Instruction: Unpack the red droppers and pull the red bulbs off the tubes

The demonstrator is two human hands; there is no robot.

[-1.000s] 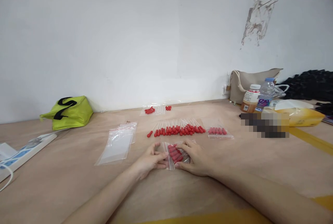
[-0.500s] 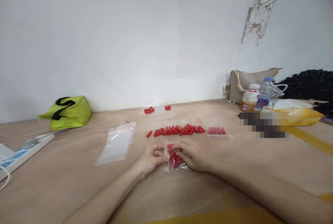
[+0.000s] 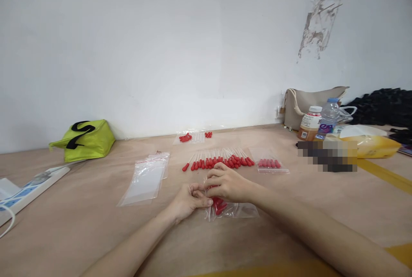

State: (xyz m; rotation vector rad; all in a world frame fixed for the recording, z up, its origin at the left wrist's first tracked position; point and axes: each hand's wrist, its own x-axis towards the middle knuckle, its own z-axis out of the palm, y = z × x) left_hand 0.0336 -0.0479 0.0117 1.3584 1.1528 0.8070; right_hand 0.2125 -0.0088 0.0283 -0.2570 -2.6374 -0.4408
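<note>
A clear zip bag (image 3: 243,210) with red-bulbed droppers (image 3: 220,206) inside lies in front of me, its plain end spread to the right. My left hand (image 3: 186,202) pinches the bag's left edge between thumb and fingers. Across its upper left part reaches my right hand (image 3: 230,184), fingers bent and closed near the left fingertips; they hide what they grip. Just beyond, a row of loose red-bulbed droppers (image 3: 219,162) with thin pale stems points away from me.
Flat zip bags (image 3: 144,180) lie on the left. Filled bags lie at right (image 3: 269,163) and by the wall (image 3: 196,137). A green bag (image 3: 90,139) and power strip (image 3: 35,187) stand left; bottles (image 3: 309,124), a tissue pack (image 3: 373,144) and a beige bag (image 3: 291,107) right.
My right hand has shifted left and upward over the bag, uncovering its right end. My left hand keeps its pinch on the bag's edge. The view has moved slightly.
</note>
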